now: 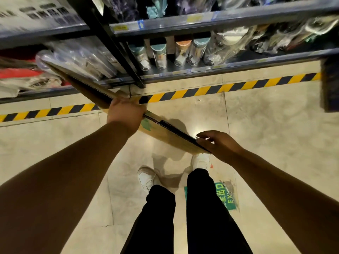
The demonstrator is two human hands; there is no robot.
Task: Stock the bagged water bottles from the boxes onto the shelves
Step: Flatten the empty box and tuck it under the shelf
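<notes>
I hold a flattened brown cardboard box edge-on above the floor; it slants from the left shelf bay down to the right. My left hand grips its upper edge near the middle. My right hand pinches its lower right end. Bagged water bottles lie on the low shelf at the right, beside several upright bottles with teal and orange lids. More bagged bottles fill the left bay behind the cardboard's far end.
A black shelf upright divides the two bays. Yellow-and-black hazard tape runs along the floor before the shelves. A dark object stands at the right edge. My feet in white shoes stand by a green floor sticker.
</notes>
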